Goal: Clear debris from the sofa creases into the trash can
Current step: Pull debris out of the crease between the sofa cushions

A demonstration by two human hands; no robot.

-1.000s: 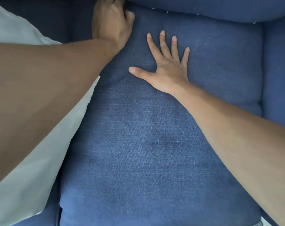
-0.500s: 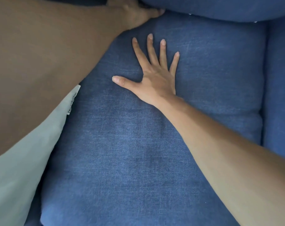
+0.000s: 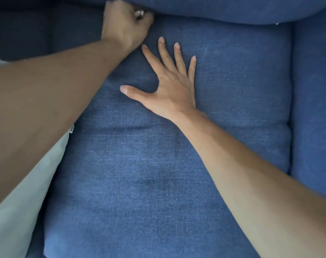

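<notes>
Two bare hands worked the rear crease of a blue woven sofa

The left hand (image 3: 125, 25) was curled into a fist at the crease (image 3: 205, 22) where the seat cushion (image 3: 139, 174) met the rounded back cushion (image 3: 223, 6), its grip closed on a small crumpled, silvery-looking scrap (image 3: 139, 14) that showed between the fingers. The right hand (image 3: 169, 90) lay flat and splayed on the seat cushion just beside it, fingers apart and holding nothing, and the coarse denim-like weave dimpled softly around the palm. A smooth pale grey-white pillow (image 3: 18, 211) with a small printed tag lay along the seat's left edge, under the left forearm. The trash can was out of view
</notes>
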